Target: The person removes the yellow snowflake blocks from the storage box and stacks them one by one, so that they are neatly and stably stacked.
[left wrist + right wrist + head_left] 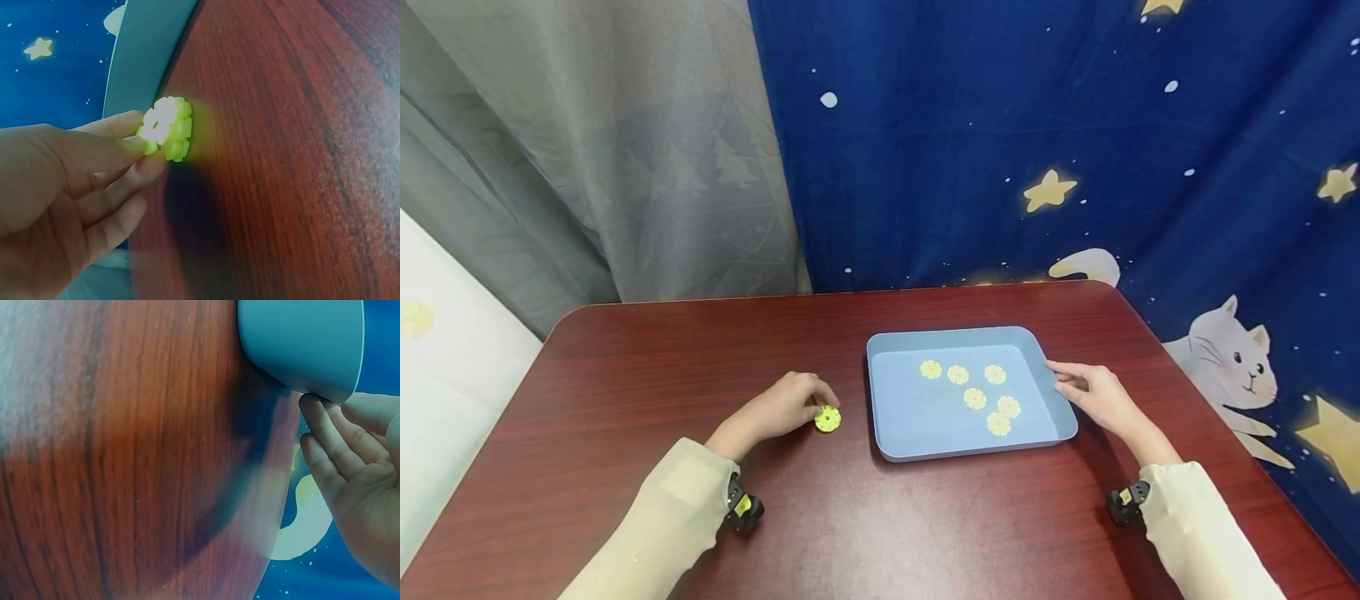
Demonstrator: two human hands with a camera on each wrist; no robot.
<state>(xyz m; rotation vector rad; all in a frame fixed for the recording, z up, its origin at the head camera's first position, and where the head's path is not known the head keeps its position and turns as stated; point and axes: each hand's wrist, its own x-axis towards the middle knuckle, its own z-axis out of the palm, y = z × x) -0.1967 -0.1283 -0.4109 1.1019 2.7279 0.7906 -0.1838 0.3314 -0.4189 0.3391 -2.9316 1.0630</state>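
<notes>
In the head view my left hand (pixel 786 404), left of the tray, pinches yellow-green notched plastic discs (pixel 167 128) between thumb and fingertips. They look stacked face to face in the left wrist view, but their number is unclear. A shallow blue tray (pixel 917 437) lies on the table, with several pale yellow discs (pixel 975 398) spread flat over its floor. At the tray's right side, my right hand (pixel 1101 396) touches the outer wall near the rim with fairly straight fingers. The right wrist view shows these fingers (pixel 331 434) against the tray's outside.
The tray stands on a dark red wooden table (pixel 647 367) with rounded far corners. Behind it hang a grey curtain (pixel 625 150) and a blue curtain (pixel 925 167) with stars and a cat. Each wrist wears a small black camera (pixel 745 507).
</notes>
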